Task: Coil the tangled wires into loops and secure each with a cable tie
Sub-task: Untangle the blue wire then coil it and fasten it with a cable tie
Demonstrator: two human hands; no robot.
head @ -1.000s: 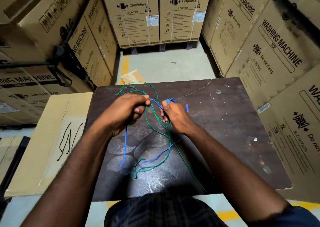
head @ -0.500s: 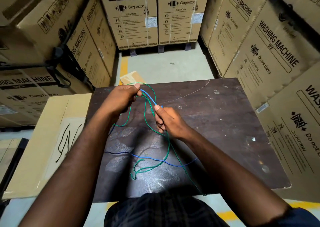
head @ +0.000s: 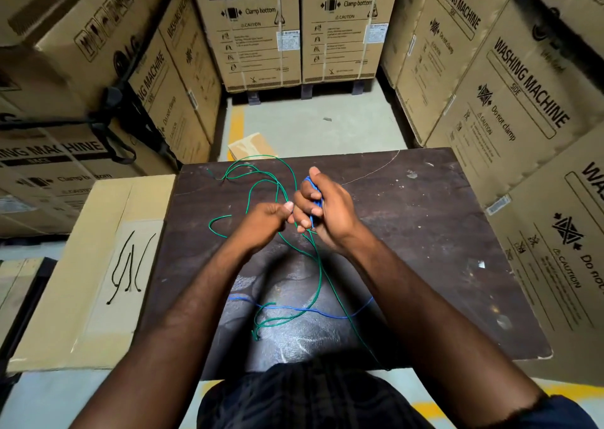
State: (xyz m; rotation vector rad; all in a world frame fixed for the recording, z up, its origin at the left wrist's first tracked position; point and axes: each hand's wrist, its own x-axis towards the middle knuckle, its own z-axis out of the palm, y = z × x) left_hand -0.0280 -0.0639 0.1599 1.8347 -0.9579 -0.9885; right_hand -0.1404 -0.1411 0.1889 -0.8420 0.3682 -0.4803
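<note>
Over the middle of the dark tabletop [head: 425, 232] the two hands meet, knuckles nearly touching. The right hand [head: 330, 209] has its grip closed round a small bundle of the blue wire [head: 315, 199] – the bundle stands lengthwise in the palm, its long axis running from the tabletop's far edge toward the near one, with the forefinger lifted above it. The rest of the blue wire lies flat near the tabletop's near edge, stretched across from left to right. The left hand [head: 261, 222] is curled tight, its grip pinching the green wire [head: 281, 180] between thumb and fingers. From there the green wire arcs in loose loops toward the tabletop's far left corner, one end pointing left, while other strands trail back toward the near edge – crossing over the blue wire – and one runs off the near right. Just left of the tabletop, thin black ties [head: 127, 265] lie on a flat carton [head: 98, 314].
</note>
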